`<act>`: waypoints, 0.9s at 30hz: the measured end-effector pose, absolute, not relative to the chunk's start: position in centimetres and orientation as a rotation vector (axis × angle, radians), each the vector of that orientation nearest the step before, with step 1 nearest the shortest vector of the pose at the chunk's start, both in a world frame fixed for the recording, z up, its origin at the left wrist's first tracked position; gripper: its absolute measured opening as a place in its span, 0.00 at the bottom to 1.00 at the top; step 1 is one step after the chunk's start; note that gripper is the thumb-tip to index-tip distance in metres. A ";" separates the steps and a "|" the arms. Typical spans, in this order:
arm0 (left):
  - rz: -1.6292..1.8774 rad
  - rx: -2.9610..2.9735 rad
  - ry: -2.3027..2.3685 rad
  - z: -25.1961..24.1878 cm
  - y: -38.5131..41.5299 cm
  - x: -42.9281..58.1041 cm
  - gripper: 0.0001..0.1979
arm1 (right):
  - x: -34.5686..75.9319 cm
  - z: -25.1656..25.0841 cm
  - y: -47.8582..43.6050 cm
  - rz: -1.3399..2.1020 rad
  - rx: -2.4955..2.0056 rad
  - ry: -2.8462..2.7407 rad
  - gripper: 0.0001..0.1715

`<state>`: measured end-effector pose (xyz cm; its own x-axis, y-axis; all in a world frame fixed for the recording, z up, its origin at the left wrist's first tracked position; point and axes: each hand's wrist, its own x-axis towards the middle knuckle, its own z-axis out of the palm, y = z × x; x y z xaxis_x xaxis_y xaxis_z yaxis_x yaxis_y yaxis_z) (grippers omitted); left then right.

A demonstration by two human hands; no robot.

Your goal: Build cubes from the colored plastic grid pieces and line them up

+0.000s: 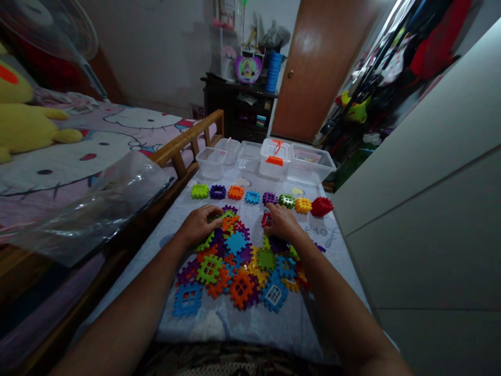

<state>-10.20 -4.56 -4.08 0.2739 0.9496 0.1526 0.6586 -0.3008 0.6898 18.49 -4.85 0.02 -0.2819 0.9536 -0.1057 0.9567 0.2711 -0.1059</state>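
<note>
- Head view, nearest: one cloth-covered, pale blue-grey worktop (pixel 297 334).
- Front of heap, three: one blue, square, notched plastic tile (pixel 187 300) at left; one orange, window-patterned plastic tile (pixel 241 286); one blue plastic tile with white window panel (pixel 274 294) at right.
- Heap of multicoloured, notched plastic tiles (pixel 235 243), one, mid-worktop; pieces overlap, full count cannot be told. Judged light, stiff, slightly slick, hardly fragile; best pinched by the toothed edges or window bars.
- Hands, two. Left hand (pixel 201 224): fingers half-curled over the heap's far left; whether anything is gripped cannot be told. Right hand (pixel 285 223): thumb and forefinger nearly together, apparently pinching one red, window-patterned plastic tile (pixel 266 219) at the heap's far side.
- Single-colour stacks of notched plastic tiles (pixel 236 192), eight in a row: lime, dark purple, orange, blue, purple, green, yellow, red; the red leans. Best gripped across opposite sides.
- Clear plastic containers (pixel 210 164), apparently five; one lidded, with orange latch (pixel 274 161).
</note>
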 end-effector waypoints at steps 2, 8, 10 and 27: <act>0.759 2.048 1.447 -4.0 -4.6 -10.2 0.20 | 18.6 0.1 -4.9 -0.249 1.863 2.532 0.38; 0.757 2.048 1.454 -4.2 -4.5 -10.3 0.20 | 23.0 2.7 -4.7 -0.206 1.986 2.753 0.41; 0.767 2.045 1.452 -4.3 -4.5 -10.3 0.20 | 26.3 3.9 -4.2 -0.147 2.082 2.784 0.41; 0.749 1.989 1.497 -4.0 -4.7 -10.3 0.23 | 39.7 3.2 0.4 -0.406 2.201 2.472 0.44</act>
<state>-10.25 -4.65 -3.98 0.2300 0.9667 0.1127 0.6696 -0.2412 0.7025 39.74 0.39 3.17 -0.1185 0.9928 -0.0171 0.9461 0.1077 -0.3055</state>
